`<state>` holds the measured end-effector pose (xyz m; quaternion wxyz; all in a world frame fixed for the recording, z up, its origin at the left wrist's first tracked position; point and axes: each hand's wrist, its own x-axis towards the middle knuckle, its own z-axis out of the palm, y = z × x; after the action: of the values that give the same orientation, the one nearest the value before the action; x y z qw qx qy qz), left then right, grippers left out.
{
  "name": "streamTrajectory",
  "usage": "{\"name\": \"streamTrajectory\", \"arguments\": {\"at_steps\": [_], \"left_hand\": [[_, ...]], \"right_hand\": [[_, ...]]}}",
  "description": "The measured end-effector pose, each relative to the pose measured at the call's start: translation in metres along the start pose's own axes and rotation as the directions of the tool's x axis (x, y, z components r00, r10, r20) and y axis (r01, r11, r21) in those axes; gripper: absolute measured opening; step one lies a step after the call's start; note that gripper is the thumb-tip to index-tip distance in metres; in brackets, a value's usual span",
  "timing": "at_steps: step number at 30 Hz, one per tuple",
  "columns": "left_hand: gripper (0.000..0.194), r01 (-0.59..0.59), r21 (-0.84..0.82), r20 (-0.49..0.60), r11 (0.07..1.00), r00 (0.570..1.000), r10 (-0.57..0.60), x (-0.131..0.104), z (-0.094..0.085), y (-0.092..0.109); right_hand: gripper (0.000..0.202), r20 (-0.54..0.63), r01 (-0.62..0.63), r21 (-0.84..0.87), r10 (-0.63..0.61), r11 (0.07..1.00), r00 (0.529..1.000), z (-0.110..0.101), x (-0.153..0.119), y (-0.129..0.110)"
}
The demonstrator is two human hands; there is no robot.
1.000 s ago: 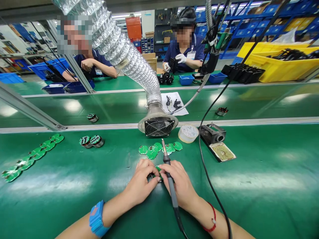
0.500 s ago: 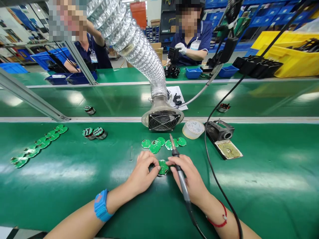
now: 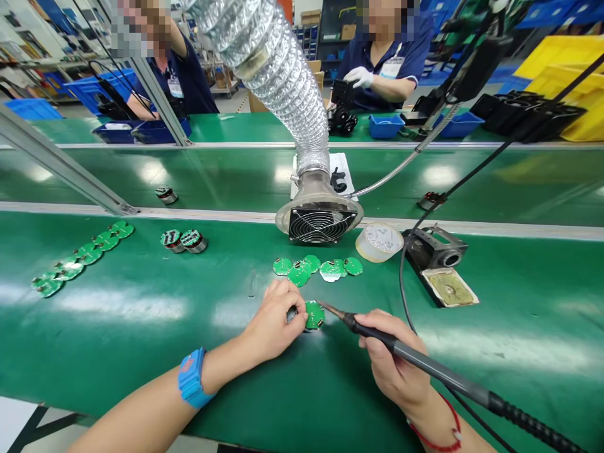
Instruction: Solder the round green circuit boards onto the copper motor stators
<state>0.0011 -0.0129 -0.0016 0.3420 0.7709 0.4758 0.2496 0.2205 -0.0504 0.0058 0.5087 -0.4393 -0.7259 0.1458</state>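
Observation:
A round green circuit board (image 3: 314, 316) lies in front of me, seemingly on top of a part that is mostly hidden. My left hand (image 3: 279, 319), with a blue band on its wrist, is closed on the board's left edge between thumb and fingers. In my right hand (image 3: 399, 360) is a soldering iron (image 3: 436, 370), gripped like a pen. Its tip points left and reaches the board's upper right edge; whether it touches I cannot tell. Just beyond, several loose round green boards (image 3: 300, 273) lie in a cluster.
A fume extractor (image 3: 323, 225) on a silver duct stands behind the boards. To its right are a roll of tape (image 3: 379, 242) and a soldering iron stand (image 3: 436, 248) with a sponge (image 3: 450, 288). Motors with boards (image 3: 192, 241) and a row of boards (image 3: 88, 253) lie left. Two people sit opposite.
My right hand has moved right and turned the soldering iron from pointing away to pointing left, its tip now at the board. My left hand stays at the board's edge. The view has shifted slightly.

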Motion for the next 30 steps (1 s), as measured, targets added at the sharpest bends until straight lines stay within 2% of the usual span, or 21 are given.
{"name": "streamTrajectory", "arguments": {"at_steps": [3,11,22,30], "left_hand": [[0.012,0.003,0.007,0.002,1.000,1.000,-0.003,-0.0002,0.0004,0.0012],[0.013,-0.007,0.043,-0.027,0.999,1.000,0.008,-0.0008,0.0011,0.0038],[0.014,-0.005,0.069,-0.048,0.998,0.999,0.008,-0.0004,0.0036,0.0038],[0.013,-0.021,0.103,-0.058,0.994,0.998,0.027,-0.0003,0.0047,0.0036]], "right_hand": [[0.022,0.025,0.020,0.011,-0.020,1.000,0.999,-0.0014,0.0009,-0.0022],[0.015,0.078,-0.023,0.052,0.019,0.998,0.997,0.0009,0.0045,-0.0044],[0.016,0.088,-0.036,0.005,0.035,0.999,0.995,0.0000,-0.0023,-0.0009],[0.014,0.040,-0.042,0.034,0.041,0.999,0.998,0.0021,-0.0017,-0.0017]]}}
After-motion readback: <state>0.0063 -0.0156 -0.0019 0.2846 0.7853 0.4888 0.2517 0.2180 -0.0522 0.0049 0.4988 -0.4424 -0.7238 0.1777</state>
